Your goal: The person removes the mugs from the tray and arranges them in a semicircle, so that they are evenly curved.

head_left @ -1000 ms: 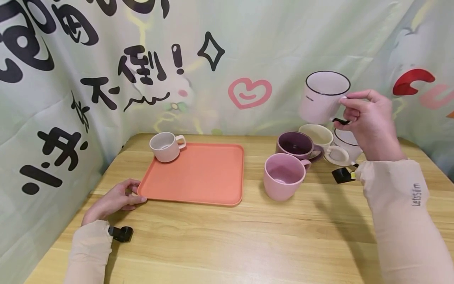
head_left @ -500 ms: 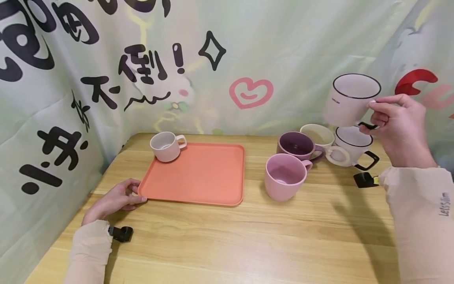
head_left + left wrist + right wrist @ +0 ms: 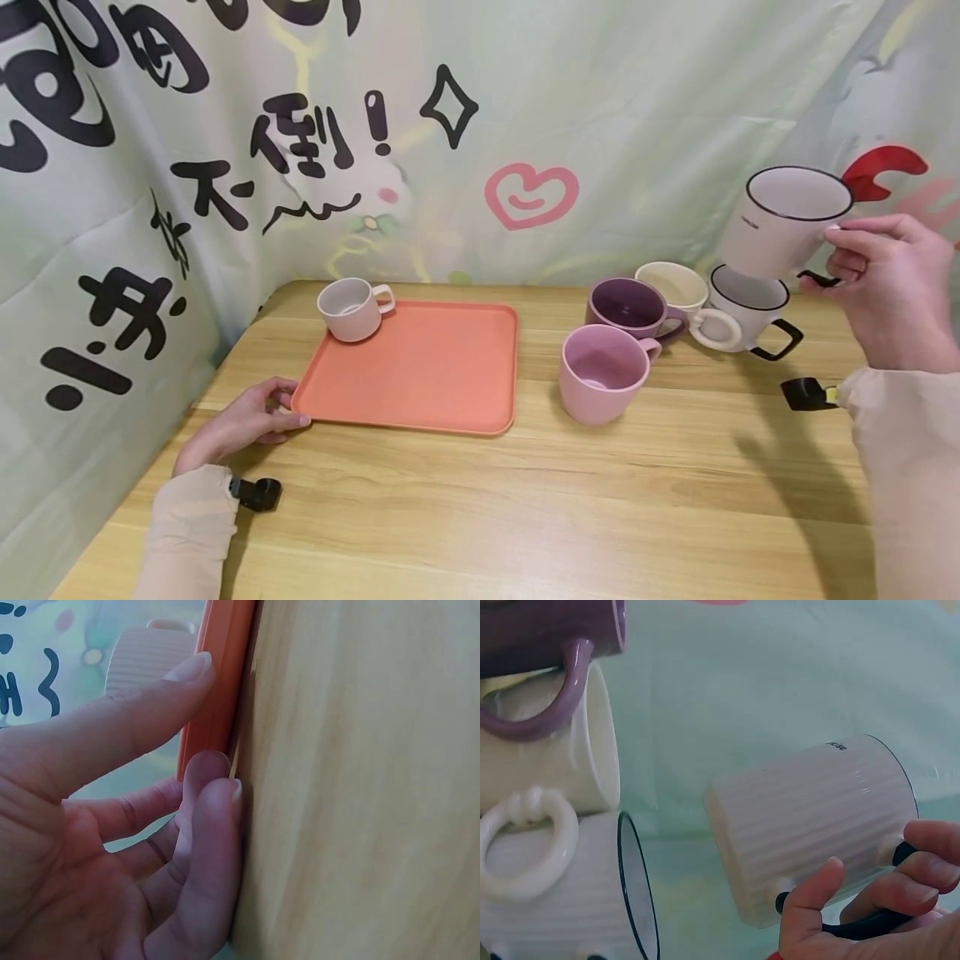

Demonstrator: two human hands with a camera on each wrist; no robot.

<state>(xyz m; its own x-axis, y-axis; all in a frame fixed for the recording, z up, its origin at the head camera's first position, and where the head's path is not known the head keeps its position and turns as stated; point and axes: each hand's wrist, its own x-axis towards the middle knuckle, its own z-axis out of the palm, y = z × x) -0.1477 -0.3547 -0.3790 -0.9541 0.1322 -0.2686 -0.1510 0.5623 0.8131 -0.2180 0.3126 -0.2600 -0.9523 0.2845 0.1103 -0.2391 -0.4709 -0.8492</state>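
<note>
In the head view my right hand (image 3: 892, 279) grips a white mug (image 3: 783, 221) with a black rim by its black handle, up in the air at the right. The right wrist view shows fingers and thumb round that handle (image 3: 870, 924) and ribbed mug walls. Below it on the table stands a second white mug (image 3: 742, 312) with black rim and handle. My left hand (image 3: 247, 421) pinches the near left corner of an orange tray (image 3: 420, 367), thumb on the front edge, fingers at the side. A small pale cup (image 3: 351, 310) stands at the tray's far left corner.
Left of the standing white mug are a cream mug (image 3: 671, 283) with a ring handle, a dark purple mug (image 3: 626, 307) and a pink mug (image 3: 600, 375), close together. A printed curtain (image 3: 600, 83) hangs behind the wooden table (image 3: 480, 517).
My right hand has moved to the right and slightly down with the white mug, uncovering the standing white mug and its handle. The left hand and tray stay put.
</note>
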